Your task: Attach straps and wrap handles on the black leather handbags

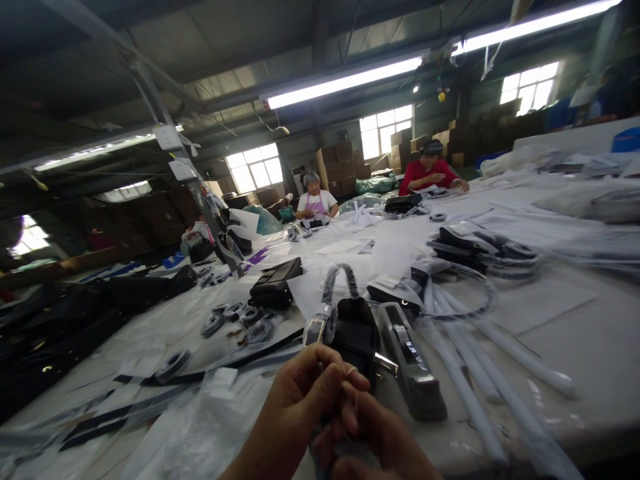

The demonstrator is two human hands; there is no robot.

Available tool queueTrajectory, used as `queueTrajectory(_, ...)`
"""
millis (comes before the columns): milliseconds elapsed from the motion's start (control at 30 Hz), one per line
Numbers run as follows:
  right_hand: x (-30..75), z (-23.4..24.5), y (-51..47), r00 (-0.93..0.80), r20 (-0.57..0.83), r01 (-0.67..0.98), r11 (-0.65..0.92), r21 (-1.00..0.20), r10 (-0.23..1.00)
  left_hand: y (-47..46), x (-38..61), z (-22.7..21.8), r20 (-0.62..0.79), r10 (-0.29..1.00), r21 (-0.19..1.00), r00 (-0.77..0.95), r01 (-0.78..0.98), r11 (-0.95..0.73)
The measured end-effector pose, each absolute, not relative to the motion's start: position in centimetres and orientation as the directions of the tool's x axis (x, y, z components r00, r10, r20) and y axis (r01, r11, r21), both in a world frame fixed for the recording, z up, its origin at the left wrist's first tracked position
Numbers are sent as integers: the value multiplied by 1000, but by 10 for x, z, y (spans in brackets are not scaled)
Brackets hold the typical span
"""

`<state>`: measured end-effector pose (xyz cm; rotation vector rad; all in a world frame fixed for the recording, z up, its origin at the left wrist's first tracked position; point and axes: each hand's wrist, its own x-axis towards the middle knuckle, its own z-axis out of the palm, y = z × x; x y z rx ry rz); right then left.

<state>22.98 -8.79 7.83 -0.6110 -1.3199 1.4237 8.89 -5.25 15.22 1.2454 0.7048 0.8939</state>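
The left hand (300, 397) is curled nearly closed, its thumb drawn against the forefinger, and it meets the right hand (377, 423) just on the near side of the upright black bag (356, 327). The right hand's fingers are bent in toward the left fingertips, but they are blurred and partly hidden, so how tightly they close I cannot tell. Nor can I tell whether anything small is pinched between the two hands.

The black bag stands directly beyond the fingers, a wrapped handle (341, 273) arching over its top and a gold-coloured buckle (314, 330) at its left side. Just to the bag's right lies a long grey stapler (413, 367); farther right of the bag are white tubes (480, 360) in clear plastic. Left of the bag spread black straps (270, 347), several coiled strips (240, 320) and crumpled clear plastic (200, 427). A second black bag (277, 283) rests beyond the bag and to its left.

Well beyond the bag, across the white table (560, 307), sit a person in a purple apron (314, 205) and, farther right, a person in red (415, 175). Cardboard boxes (336, 167) are stacked behind them.
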Motion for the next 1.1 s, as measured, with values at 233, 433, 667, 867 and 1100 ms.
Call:
queueTrajectory(233, 237, 78, -86, -102, -15, -402, -56, -914, 995, -42, 61, 143, 85, 930, 992, 357, -114, -46)
queueTrajectory(433, 251, 87, -59, 68, -48, -101, -41, -994, 997, -4, 22, 112, 118, 993, 993, 29, 7, -119)
queueTrajectory(667, 226, 91, -26, 26, -3, 173, -8, -985, 1000, 23, 32, 98, 61, 853, 984, 518, 110, -137)
queueTrajectory(867, 217, 103, -17, -26, 33, 277, 39, -960, 999, 33, 40, 94, 13, 823, 999, 567, 34, -39)
queueTrajectory(1100, 237, 98, -47, -202, -12, 310, 52, -949, 979, 9, 10, 75, -49, 891, 987, 451, -114, 112)
